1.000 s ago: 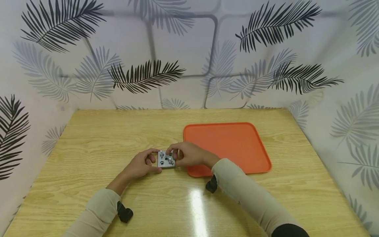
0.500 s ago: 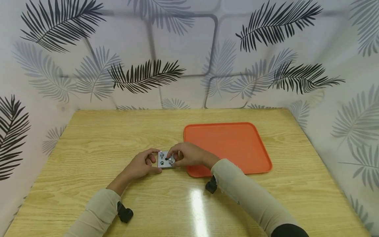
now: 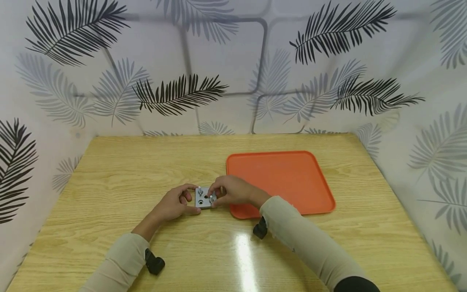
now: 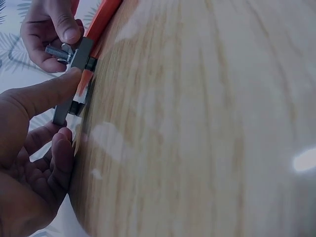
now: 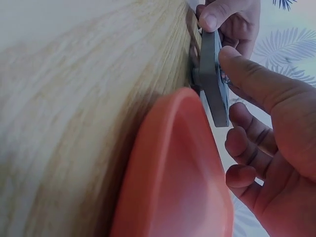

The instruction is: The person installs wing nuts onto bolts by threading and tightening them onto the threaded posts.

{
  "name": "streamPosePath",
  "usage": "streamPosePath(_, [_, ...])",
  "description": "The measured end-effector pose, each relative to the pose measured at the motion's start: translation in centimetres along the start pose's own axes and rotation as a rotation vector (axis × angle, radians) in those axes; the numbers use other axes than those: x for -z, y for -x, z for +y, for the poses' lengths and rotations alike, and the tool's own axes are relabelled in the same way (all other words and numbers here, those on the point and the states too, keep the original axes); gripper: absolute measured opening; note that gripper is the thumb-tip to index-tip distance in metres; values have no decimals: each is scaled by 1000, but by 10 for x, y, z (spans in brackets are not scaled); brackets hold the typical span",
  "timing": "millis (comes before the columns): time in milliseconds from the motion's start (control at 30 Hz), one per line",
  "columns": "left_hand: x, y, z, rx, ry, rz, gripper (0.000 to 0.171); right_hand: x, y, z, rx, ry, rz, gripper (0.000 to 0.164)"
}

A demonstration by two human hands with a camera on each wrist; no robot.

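A small square grey metal plate [image 3: 204, 202] with holes sits just above the table on bolt heads. Threaded bolts stand up through it, one at the far left corner [image 3: 200, 191] and one at the near right. In the left wrist view a wing nut [image 4: 67, 55] shows on a bolt [image 4: 52, 50]. My left hand [image 3: 174, 204] grips the plate's left side, thumb on the near edge and index finger on the far edge. My right hand [image 3: 234, 190] is at the right side, thumb and index finger around the near right wing nut; their contact is partly hidden.
An orange tray [image 3: 281, 182] lies on the wooden table [image 3: 146, 162] to the right, under my right hand and wrist. A leaf-patterned backdrop [image 3: 233, 61] rises behind the table. Black wrist mounts [image 3: 155, 263] sit on both sleeves.
The plate has shifted very slightly right and towards me, with the left hand along with it. My right index finger and thumb have moved slightly at the near right bolt.
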State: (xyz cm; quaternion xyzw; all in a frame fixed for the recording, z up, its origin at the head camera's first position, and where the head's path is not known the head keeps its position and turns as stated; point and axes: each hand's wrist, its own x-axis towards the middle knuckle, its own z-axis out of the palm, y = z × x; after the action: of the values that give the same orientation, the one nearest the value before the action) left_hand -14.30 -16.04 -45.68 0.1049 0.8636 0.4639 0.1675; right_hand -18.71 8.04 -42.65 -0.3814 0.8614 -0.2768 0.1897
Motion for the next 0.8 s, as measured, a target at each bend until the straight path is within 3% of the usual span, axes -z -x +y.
streamPosePath(533, [0, -1, 0, -8, -3, -4, 68, -5, 0, -4, -68, 124, 99, 29])
streamPosePath(800, [1, -1, 0, -12, -14, 2, 69, -6, 0, -2, -53, 9, 89, 28])
